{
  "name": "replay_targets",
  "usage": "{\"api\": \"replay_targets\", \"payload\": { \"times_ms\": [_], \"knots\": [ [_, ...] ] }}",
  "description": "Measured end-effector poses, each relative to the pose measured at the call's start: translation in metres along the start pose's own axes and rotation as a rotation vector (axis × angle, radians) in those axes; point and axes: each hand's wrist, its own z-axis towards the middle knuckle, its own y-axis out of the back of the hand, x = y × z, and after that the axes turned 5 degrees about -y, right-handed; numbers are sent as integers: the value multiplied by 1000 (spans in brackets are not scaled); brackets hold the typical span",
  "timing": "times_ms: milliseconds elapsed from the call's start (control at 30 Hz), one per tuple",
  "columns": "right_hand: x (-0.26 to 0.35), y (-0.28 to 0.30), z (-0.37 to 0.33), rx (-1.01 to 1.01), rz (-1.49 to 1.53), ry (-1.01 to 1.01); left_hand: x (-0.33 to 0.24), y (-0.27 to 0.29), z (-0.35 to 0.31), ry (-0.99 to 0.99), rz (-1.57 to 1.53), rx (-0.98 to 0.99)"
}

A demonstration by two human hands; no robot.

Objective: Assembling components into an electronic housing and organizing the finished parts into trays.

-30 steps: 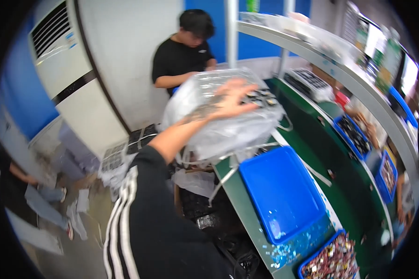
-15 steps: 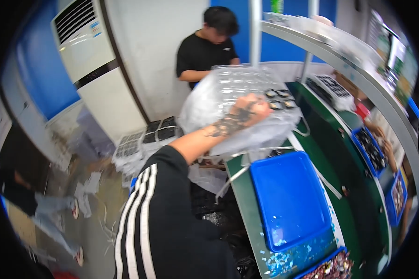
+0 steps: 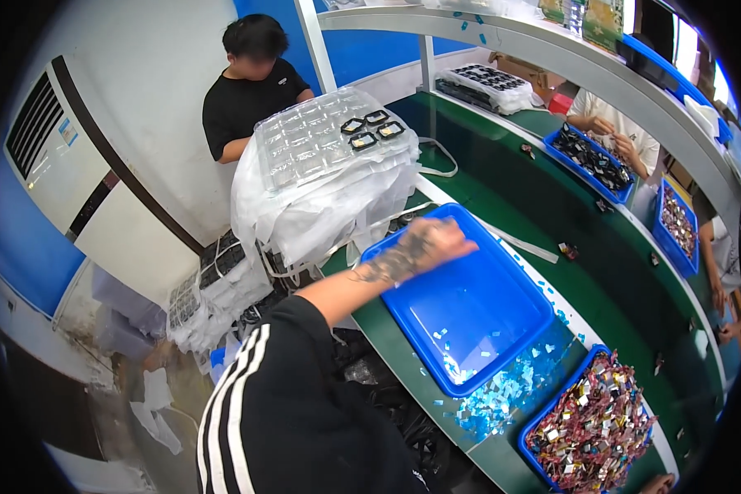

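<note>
Left hand [image 3: 438,243] over the far end of a shallow blue rectangular plastic tray [image 3: 477,309], which lies on the green-topped bench [image 3: 391,350]; fingers blurred, partly curled; I cannot tell whether they hold anything; right hand [image 3: 657,485] barely visible at the lower edge, grip unreadable; near it, a blue plastic bin [image 3: 524,445] heaped with small red-and-silver parts [image 3: 589,420].

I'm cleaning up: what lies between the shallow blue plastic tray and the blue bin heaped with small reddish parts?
In the head view, small light-blue flakes lie scattered on the green tabletop between the tray and the bin.
</note>
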Motion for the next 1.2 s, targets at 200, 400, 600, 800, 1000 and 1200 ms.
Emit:
{"api": "replay_targets", "payload": {
  "times_ms": [200,400,600,800,1000,1200],
  "knots": [
    [-10,7,-3,44,-18,3,-41,-56,-4,94,-263,109],
    [-3,6,-1,-21,-22,50,-34,-20,3,72,-257,337],
    [-6,6,-2,-54,-46,38,101,77,43,403,220,23],
    [-4,1,-3,-29,-39,-17,165,63,36,912,153,481],
    [3,3,-3,-7,-49,-10,127,70,27,568,511,313],
    [-2,-1,-4,-8,-42,-33,122,72,32,288,521,231]
  ]
}}
